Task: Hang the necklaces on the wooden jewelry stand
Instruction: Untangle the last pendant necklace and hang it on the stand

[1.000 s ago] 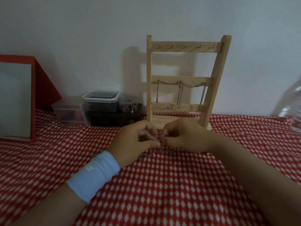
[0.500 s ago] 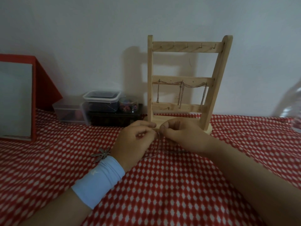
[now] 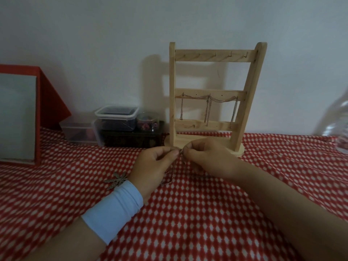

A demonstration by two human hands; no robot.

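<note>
Just in front of the wooden jewelry stand (image 3: 212, 57), left hand (image 3: 154, 166) and right hand (image 3: 205, 159) both pinch one thin necklace (image 3: 169, 178) at fingertips, not yet hung. Chains (image 3: 207, 110) already hang on stand's middle rail; top rail bare. Leaf pendant (image 3: 116, 180) lies front-left of stand.

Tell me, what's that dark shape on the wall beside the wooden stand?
Head view: it is the shadow of the wooden jewelry stand, cast left onto the wall, so light comes from the right; head view is dim overall, so the necklace pinched between the left hand and right hand barely shows; the clear bottle at the right edge looks smeared.
</note>
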